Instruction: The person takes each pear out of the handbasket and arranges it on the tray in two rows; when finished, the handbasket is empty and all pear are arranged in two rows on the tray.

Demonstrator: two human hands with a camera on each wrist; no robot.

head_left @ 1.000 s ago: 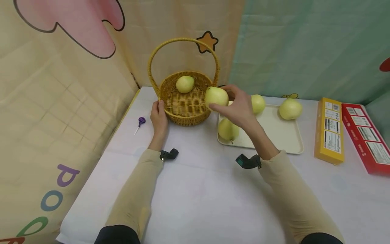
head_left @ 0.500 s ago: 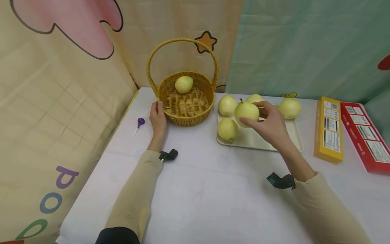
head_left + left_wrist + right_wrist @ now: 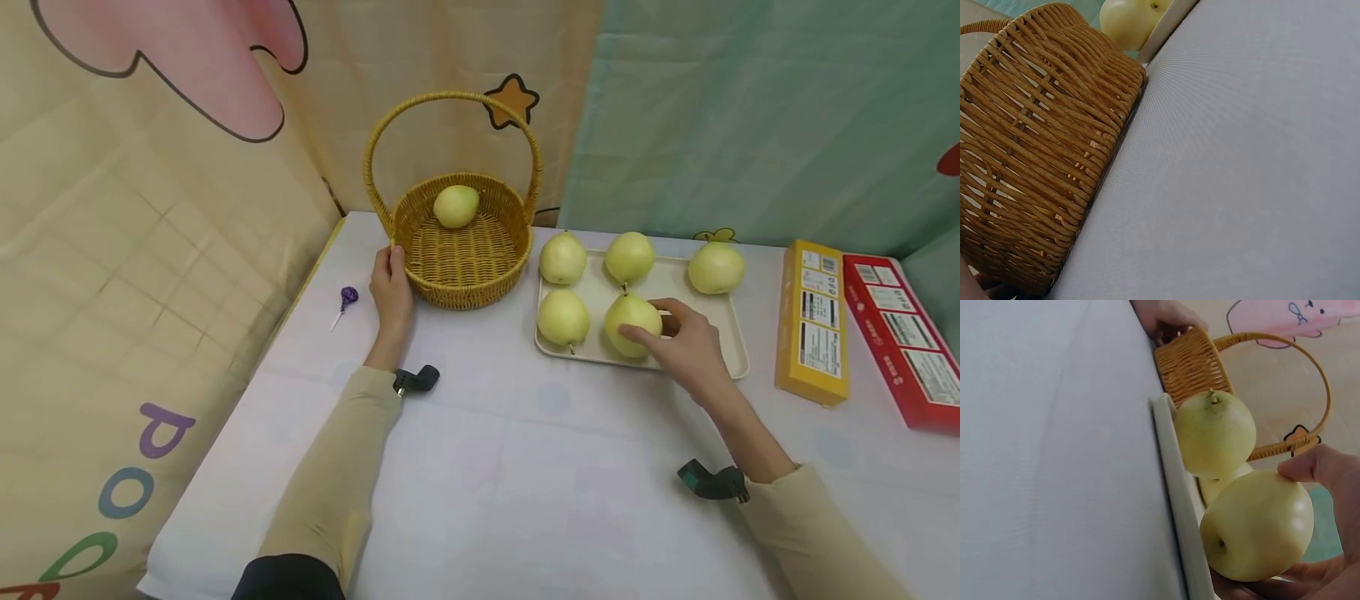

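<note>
My right hand (image 3: 690, 346) holds a pale yellow-green pear (image 3: 632, 323) at the front of the cream tray (image 3: 686, 321), thumb and fingers on opposite sides. In the right wrist view the held pear (image 3: 1259, 526) sits right at the tray's rim, beside another pear (image 3: 1215, 434). More pears stand along the tray's back and front left. My left hand (image 3: 392, 292) grips the left side of a wicker basket (image 3: 461, 296) near its rim; most of its fingers are hidden in the head view. Inside the basket lies one pear (image 3: 456, 206), and its tall handle (image 3: 450, 96) stands upright.
A purple-wrapped lollipop (image 3: 347, 300) lies left of my left hand. Right of the tray are a yellow box (image 3: 812, 321) and a red box (image 3: 903, 342). Printed curtains (image 3: 682, 125) hang close behind the white-covered table (image 3: 525, 483).
My right hand has let go of one pear at the tray's back left, moved right and taken another, now lowered at the tray's front. My left hand has stayed at the basket.
</note>
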